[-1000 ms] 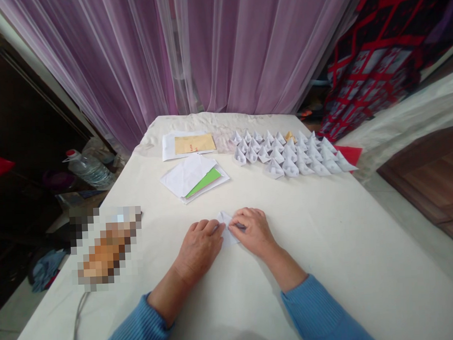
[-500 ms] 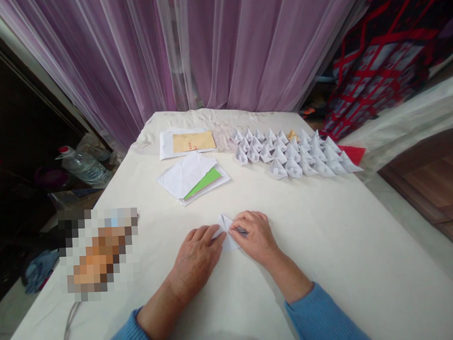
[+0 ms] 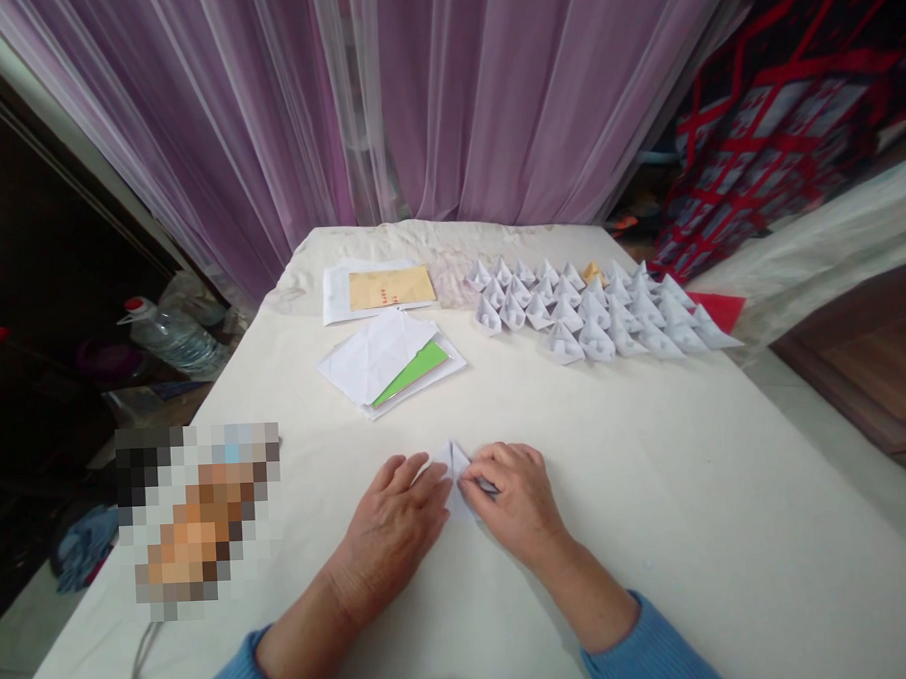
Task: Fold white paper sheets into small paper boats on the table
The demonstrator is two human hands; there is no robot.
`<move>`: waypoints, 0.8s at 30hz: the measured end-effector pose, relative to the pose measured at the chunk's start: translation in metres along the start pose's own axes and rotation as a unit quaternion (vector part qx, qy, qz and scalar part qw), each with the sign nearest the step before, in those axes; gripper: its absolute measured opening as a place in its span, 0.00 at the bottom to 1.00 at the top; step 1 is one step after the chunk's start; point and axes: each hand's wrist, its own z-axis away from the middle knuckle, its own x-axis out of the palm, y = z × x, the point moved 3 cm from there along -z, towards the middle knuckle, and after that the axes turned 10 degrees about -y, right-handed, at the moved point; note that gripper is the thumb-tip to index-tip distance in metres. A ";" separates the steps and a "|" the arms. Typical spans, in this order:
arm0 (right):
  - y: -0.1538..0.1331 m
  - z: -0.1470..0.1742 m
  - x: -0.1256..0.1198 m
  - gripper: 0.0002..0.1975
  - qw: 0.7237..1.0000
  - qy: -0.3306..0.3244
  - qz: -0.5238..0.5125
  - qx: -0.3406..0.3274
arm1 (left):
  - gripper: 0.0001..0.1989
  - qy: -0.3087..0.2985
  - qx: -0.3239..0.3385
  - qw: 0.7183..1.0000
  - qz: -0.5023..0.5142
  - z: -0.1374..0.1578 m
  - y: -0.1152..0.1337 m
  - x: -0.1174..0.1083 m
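Note:
A small folded white paper [image 3: 452, 460] lies on the white-covered table [image 3: 702, 529] between my hands, its pointed tip facing away from me. My left hand [image 3: 396, 512] lies flat over the paper's left part, fingers stretched out and pressing down. On the other side my right hand [image 3: 514, 495] pinches the paper's right edge between thumb and fingertips. A fold line runs down from the tip. Most of the paper's lower part is hidden under my fingers.
Rows of folded white paper boats [image 3: 594, 313], one of them yellow, stand at the back right. Paper sheets [image 3: 379, 353] with a green piece [image 3: 416, 371] and a tan envelope [image 3: 391, 286] lie back left. A blurred-out object [image 3: 205, 510] with a cable is at left.
My left fingers have spread and slid flatter over the paper's left side. My right hand still pinches the right edge. The whole view has shifted slightly.

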 end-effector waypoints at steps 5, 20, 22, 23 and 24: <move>0.001 -0.001 0.001 0.06 1.000 -0.005 -0.002 -0.005 | 0.09 -0.004 -0.037 0.999 -0.004 0.000 0.015 0.002; 0.011 -0.008 -0.004 0.06 1.000 0.012 -0.023 -0.013 | 0.13 0.066 -0.071 0.995 -0.023 0.009 0.020 0.010; 0.014 -0.012 -0.003 0.06 1.000 0.017 0.001 0.005 | 0.13 0.069 -0.072 0.994 -0.032 0.010 0.021 0.011; 0.015 -0.013 -0.003 0.05 1.000 0.015 0.012 0.012 | 0.13 0.072 -0.073 0.994 -0.037 0.011 0.021 0.012; 0.015 -0.015 -0.003 0.04 1.000 0.011 0.021 0.017 | 0.13 0.074 -0.074 0.994 -0.041 0.011 0.021 0.012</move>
